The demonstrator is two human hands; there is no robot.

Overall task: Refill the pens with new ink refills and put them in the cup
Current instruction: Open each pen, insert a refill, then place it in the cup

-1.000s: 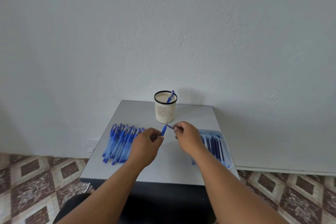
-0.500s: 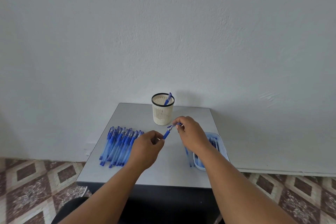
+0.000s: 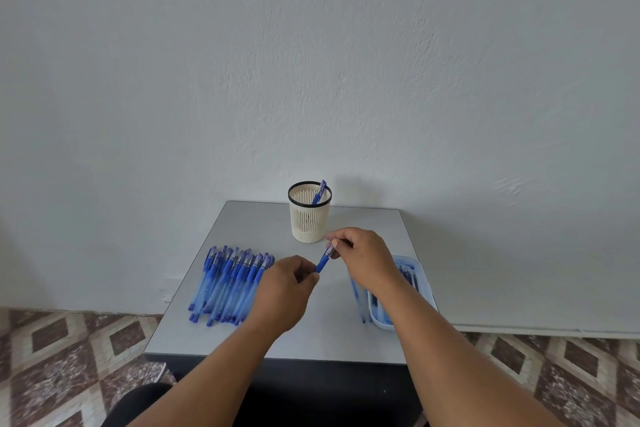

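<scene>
Pen [image 3: 324,259] held between both hands sits above the middle of the grey table [image 3: 332,333], tilted, with its blue grip section pointing toward 7 o'clock and its paler upper part toward 1 o'clock. The left hand [image 3: 284,291] pinches the lower blue end with curled fingers; the right hand [image 3: 363,260] pinches the upper end, fingers curled round it. Whether the pen is in one piece or two cannot be told.

At 12 o'clock from the hands stands the cream slotted cup [image 3: 309,215] with a black rim, close to the table's far edge and near the pale wall [image 3: 311,62]; one blue pen [image 3: 319,192] leans inside it. At 9 o'clock a row of blue pens [image 3: 228,282] lies side by side, its outer pens near the table's left edge. At 3 o'clock a clear tray [image 3: 420,274] holding dark refills rests against the right edge, partly hidden by the right forearm. Bare tabletop lies between the row and the tray, and toward the near edge at 6 o'clock.

No writing or brand can be read on any pen, the cup or the tray. Patterned floor tiles [image 3: 62,357] show at both lower corners.
</scene>
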